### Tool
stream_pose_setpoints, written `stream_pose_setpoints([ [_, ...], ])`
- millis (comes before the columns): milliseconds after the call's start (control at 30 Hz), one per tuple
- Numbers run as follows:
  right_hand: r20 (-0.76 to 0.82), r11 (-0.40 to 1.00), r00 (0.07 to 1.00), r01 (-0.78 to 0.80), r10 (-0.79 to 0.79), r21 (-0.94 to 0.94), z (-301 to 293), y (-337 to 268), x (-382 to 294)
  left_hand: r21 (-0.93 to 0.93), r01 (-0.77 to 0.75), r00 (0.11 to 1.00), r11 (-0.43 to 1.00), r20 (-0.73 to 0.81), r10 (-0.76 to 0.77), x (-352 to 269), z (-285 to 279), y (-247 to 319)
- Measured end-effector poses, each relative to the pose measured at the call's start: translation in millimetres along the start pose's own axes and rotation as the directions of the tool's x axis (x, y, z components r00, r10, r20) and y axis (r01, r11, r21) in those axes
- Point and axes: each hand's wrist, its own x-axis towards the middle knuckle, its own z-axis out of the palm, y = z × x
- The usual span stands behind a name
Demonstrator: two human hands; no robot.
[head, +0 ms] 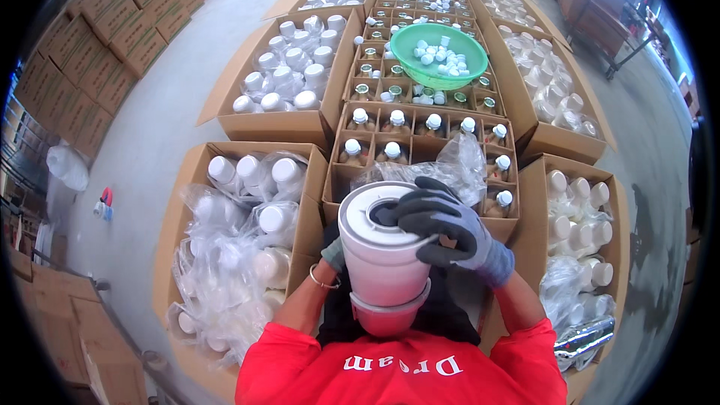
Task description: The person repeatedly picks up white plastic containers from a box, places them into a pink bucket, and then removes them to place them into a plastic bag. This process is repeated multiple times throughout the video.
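Note:
In front of my red shirt, a white plastic flask body [374, 261] stands nearly upright, slightly tilted, with a round hole in its upper end. A cup-shaped part [391, 309] with a raised rim forms its lower end. My left hand [334, 253], in a grey glove, supports its left side; the fingers are mostly hidden behind it. Over the upper rim bend the fingers of my right hand [447, 230], in a grey and black glove, partly covering the hole. Its thumb lies on the outside. Just beyond, clear plastic film [433, 174] drapes over a divided carton [422, 109].
White-capped bottles [392, 150] occupy several carton cells. A green bowl [408, 70] of white stoppers sits on the carton behind. Open cartons of wrapped white containers flank me at left [312, 180] and right [531, 208]. Stacked cartons [107, 50] line the far left.

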Motion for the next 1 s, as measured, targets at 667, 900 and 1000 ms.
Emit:
stream_pose_setpoints([
  [667, -0.071, 0.897, 0.913, -0.378, 0.402, 0.228, 14, 73, -22, -0.226, 0.219, 0.976, 0.949, 0.046, -0.214, -121, 54, 83],
  [900, -0.016, 0.876, 0.924, -0.357, 0.382, 0.323, -11, 66, -20, -0.43, 0.316, 0.944, 0.845, 0.235, -0.234, -109, 43, 102],
  [1000, -0.017, 0.855, 0.874, -0.472, 0.486, 0.214, 13, 76, -7, -0.163, 0.065, 0.997, 0.985, 0.049, -0.057, -104, 73, 98],
])
